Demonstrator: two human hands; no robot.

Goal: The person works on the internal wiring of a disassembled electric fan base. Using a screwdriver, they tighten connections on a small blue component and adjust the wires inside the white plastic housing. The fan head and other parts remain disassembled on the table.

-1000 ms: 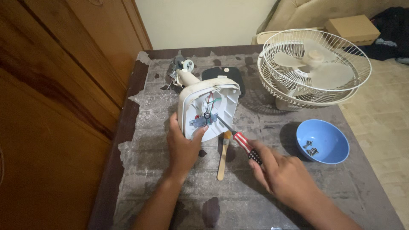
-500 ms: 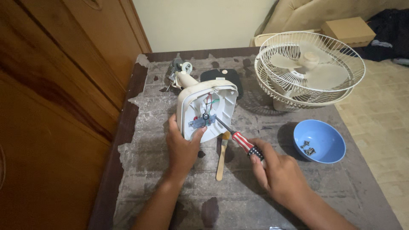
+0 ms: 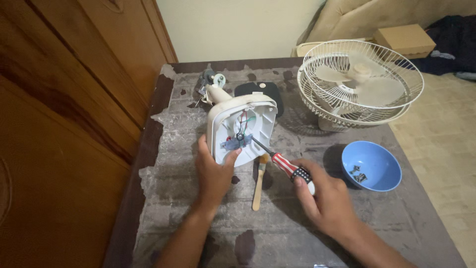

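Left hand [image 3: 214, 171] steadies fan base [image 3: 241, 130]; right hand [image 3: 325, 201] drives screwdriver [image 3: 282, 163].

1. Fan base housing [image 3: 243, 130]: white plastic, smooth, semi-gloss; inside shows coloured insulated wires.
2. Screwdriver [image 3: 282, 164]: thin metal shaft, dark; handle glossy plastic w/ red-white stripes, black ribbed section nr the end.
3. Brush [image 3: 259, 183]: pale bare wood handle, matt.
4. Bowl [image 3: 371, 166]: blue plastic, smooth, slight sheen; small metal screws inside.
5. Fan guards [image 3: 362, 84]: cream wire, coated, smooth; blades look like matt plastic.
6. Bench [image 3: 208, 233]: grey top layer, rough, worn, peeling at edges; dark brown surface under it.
7. Door [image 3: 64, 124]: brown wood, varnished, visible grain.
8. Box [image 3: 404, 39]: plain brown cardboard, matt.
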